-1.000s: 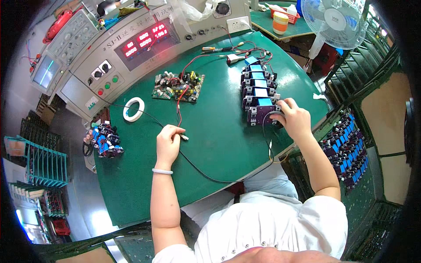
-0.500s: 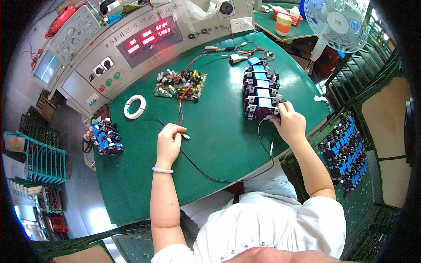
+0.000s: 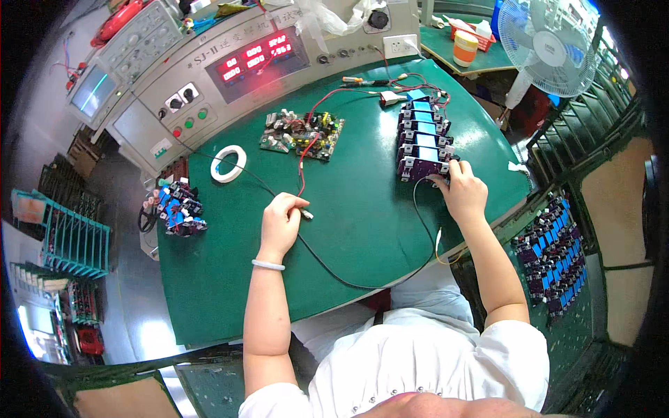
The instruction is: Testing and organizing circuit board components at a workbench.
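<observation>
My left hand (image 3: 281, 221) is closed over the green tabletop, pinching a small white connector (image 3: 307, 214). A red wire (image 3: 302, 174) runs from near these fingers back to a populated circuit board (image 3: 303, 134). At the right, a row of dark circuit modules with blue blocks (image 3: 426, 139) stands on the table. My right hand (image 3: 463, 194) has its thumb and fingers closed at the front module's lower right corner. A thin black cable (image 3: 324, 268) loops across the table and up to these fingertips, which hide its end.
A white tape roll (image 3: 228, 164) lies at the left, near more modules (image 3: 180, 207) by the table edge. Behind stands a grey test console (image 3: 230, 76) with lit red displays. A screwdriver (image 3: 364, 81) and a fan (image 3: 547, 49) are farther back. More modules (image 3: 554, 254) sit low at the right.
The whole view has shifted slightly, with the console and table farther right in the picture. Both hands keep about the same place and hold; the loose white cable tip near the front edge has swung slightly.
</observation>
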Demonstrator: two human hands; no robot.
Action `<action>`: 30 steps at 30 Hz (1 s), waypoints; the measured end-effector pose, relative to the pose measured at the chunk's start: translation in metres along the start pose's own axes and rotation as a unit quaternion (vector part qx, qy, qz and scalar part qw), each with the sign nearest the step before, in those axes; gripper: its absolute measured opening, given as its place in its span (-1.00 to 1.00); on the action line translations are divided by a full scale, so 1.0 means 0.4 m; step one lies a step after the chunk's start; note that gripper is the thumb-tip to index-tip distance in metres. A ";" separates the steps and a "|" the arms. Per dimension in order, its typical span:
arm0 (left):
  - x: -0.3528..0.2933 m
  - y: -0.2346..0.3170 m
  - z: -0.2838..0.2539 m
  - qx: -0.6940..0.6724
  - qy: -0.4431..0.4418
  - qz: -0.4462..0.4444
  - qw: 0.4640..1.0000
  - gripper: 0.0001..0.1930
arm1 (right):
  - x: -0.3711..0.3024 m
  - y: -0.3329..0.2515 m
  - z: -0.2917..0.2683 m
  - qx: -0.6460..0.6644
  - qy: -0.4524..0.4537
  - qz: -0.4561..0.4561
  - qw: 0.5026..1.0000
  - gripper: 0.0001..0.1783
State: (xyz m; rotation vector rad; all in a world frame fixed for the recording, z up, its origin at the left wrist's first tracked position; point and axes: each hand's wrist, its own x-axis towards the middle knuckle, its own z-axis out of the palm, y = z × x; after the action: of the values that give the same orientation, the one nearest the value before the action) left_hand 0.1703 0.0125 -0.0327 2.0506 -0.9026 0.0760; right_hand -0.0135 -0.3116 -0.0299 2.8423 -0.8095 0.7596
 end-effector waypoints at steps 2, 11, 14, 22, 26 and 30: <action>-0.005 -0.009 -0.008 0.005 0.001 0.008 1.000 -0.81 | 0.020 -0.012 0.007 -0.003 -0.007 -0.003 1.000 -0.51; -0.028 0.031 -0.084 -0.014 0.111 0.033 0.993 -0.70 | -0.007 0.030 -0.016 0.081 -0.008 0.047 0.996 -0.20; -0.077 0.003 -0.222 0.180 0.236 -0.040 0.954 -0.62 | -0.047 0.017 -0.060 0.112 0.024 0.051 0.992 -0.25; -0.233 -0.200 -0.393 0.409 0.214 -0.114 0.880 -0.35 | -0.123 -0.047 -0.122 0.308 0.116 -0.095 0.940 -0.56; -0.273 -0.176 -0.384 0.343 0.290 -0.180 0.875 -0.52 | -0.147 -0.059 -0.128 0.346 0.113 -0.111 0.925 -0.60; -0.308 -0.189 -0.379 0.313 0.292 -0.212 0.879 -0.55 | -0.147 -0.073 -0.143 0.372 0.089 -0.121 0.916 -0.64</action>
State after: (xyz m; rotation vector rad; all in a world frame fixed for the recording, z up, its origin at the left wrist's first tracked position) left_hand 0.1670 0.2218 -0.0363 2.5424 -0.0205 0.7921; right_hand -0.0667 -0.2465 -0.0074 3.3149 -0.1262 1.5222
